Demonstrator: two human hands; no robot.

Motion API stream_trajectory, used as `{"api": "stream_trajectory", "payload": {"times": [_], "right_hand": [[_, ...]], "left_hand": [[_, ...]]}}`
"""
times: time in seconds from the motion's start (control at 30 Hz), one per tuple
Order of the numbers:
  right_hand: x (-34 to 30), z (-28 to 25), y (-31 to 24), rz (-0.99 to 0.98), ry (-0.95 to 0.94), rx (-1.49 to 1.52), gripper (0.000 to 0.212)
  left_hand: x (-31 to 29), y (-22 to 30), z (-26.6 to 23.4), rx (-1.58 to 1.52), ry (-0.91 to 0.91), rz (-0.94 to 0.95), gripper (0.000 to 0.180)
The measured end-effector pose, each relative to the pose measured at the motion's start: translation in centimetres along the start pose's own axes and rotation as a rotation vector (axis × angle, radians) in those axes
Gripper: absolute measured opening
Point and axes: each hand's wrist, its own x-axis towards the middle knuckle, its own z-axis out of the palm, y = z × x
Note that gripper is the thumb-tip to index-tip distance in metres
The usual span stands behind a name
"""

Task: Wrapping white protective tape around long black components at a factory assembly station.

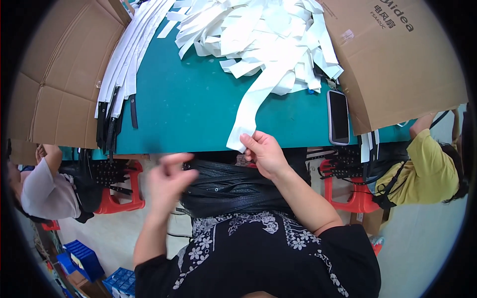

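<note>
My right hand [266, 153] pinches the near end of a white strip [248, 109], paper-like, between thumb and fingers at the table's front edge. The strip's far end runs up into a big loose heap of white strips [258, 30]. My left hand [171, 179] is smeared by motion, left of my lap and just off the table edge; whether it holds anything does not show. Across my lap lies a thick bundle of black belts [223, 186], some with metal eyelets. At the table's left, several black belts [107, 124] stick out of white sleeves [126, 69], laid side by side.
A phone [339, 116] lies on the green table [184, 104] at the right. Cardboard panels stand on the left [64, 79] and right [397, 64]. People work on both sides, near red stools [343, 191]. Blue crates [84, 260] are on the floor at lower left.
</note>
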Motion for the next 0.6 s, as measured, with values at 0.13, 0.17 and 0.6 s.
{"api": "stream_trajectory", "payload": {"times": [0.13, 0.17, 0.6], "right_hand": [[-1.5, 0.3, -0.9, -0.194, 0.044, -0.292, 0.021], [-1.5, 0.0, -0.7, -0.194, 0.060, -0.291, 0.021], [-1.9, -2.2, -1.6, -0.082, -0.104, -0.252, 0.027]], "left_hand": [[2.4, 1.5, 6.5, -0.802, -0.396, -0.512, 0.018], [2.9, 1.3, 7.0, -0.822, -0.478, -0.520, 0.020], [4.6, 0.2, 8.9, -0.674, -0.559, -0.516, 0.024]]}}
